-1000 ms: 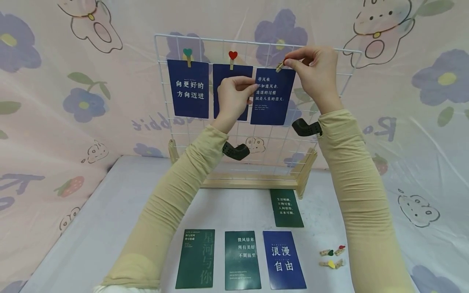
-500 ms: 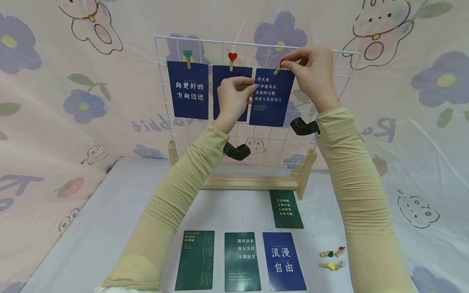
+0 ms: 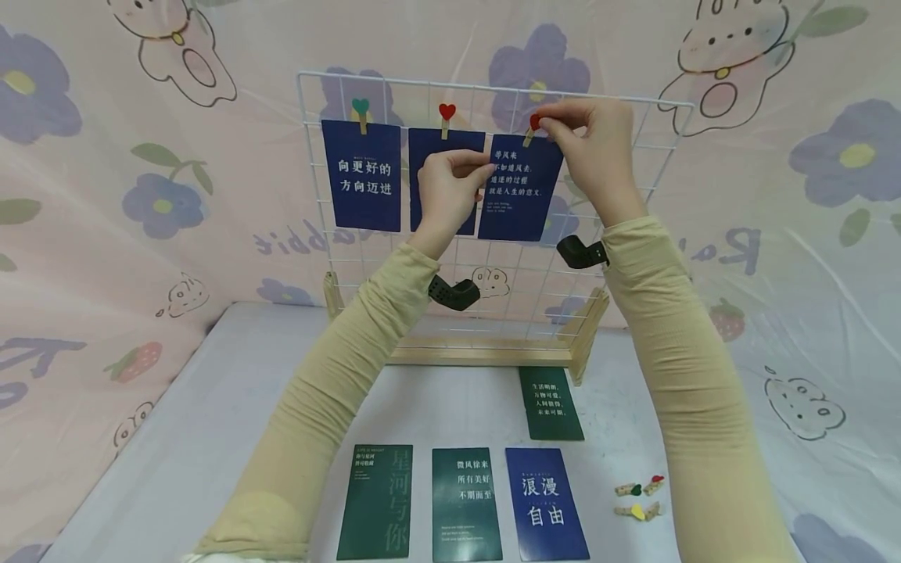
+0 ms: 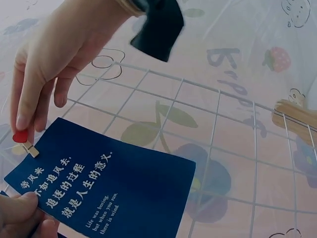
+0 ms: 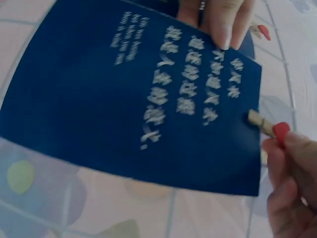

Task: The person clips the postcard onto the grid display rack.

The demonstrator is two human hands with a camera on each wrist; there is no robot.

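A dark blue card [image 3: 522, 199] with white lettering lies against the white wire grid [image 3: 521, 281]. My left hand [image 3: 450, 184] pinches its left edge between thumb and fingers. In my right hand [image 3: 598, 148] is a small wooden clothespin [image 5: 261, 122] with a red heart, its tip over the card's top edge. Two more blue cards hang to the left: the outer card [image 3: 361, 211] under a clothespin with a green heart [image 3: 360, 105], the middle card [image 3: 422, 141] under a clothespin with a red heart [image 3: 446, 112]. My left hand covers most of the middle card.
On the table lie a green card [image 3: 552, 422] by the wooden stand [image 3: 479, 353], and a front row of a green card [image 3: 375, 508], another green card [image 3: 466, 508] and a blue card [image 3: 545, 532]. Several clothespins [image 3: 637, 512] lie at the right.
My right hand has moved slightly left and down, and its clothespin now stands more upright on the card's top edge. The left hand keeps its hold.
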